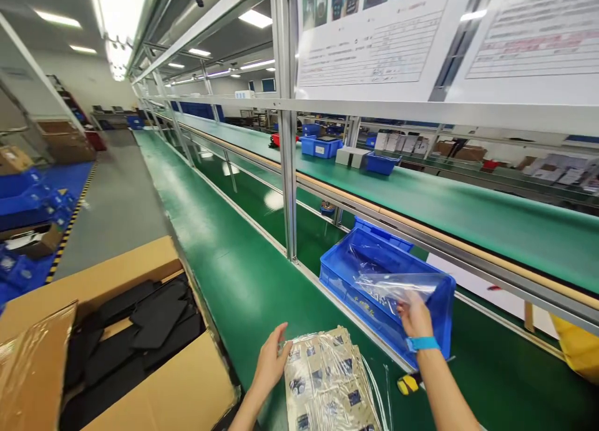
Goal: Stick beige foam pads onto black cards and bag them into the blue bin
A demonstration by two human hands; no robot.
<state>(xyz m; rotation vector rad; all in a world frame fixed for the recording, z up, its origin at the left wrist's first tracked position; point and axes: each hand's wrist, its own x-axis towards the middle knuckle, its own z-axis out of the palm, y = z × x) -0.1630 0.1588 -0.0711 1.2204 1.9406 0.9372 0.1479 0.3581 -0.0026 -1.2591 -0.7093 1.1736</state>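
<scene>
My right hand [415, 317], a blue band at its wrist, is closed on a clear plastic bag [397, 285] above the blue bin [334, 275]. More crumpled clear plastic shows inside the bin. My left hand [271, 359] has its fingers apart, at the left edge of a bundle [322, 378] of flat tan sheets with dark printed squares under shiny clear wrap. Whether the fingertips touch the bundle, I cannot tell. White straps [374, 381] lie along the bundle's right side. Below the bin rests a yellow-and-black tool [408, 384], its kind unclear.
A large open cardboard box [206, 368] with black flat pieces stands at the left. A metal post [287, 188] rises from the green bench [224, 281]. Behind runs a green conveyor [444, 200] bearing blue trays [322, 146]. Printed sheets [365, 50] hang overhead.
</scene>
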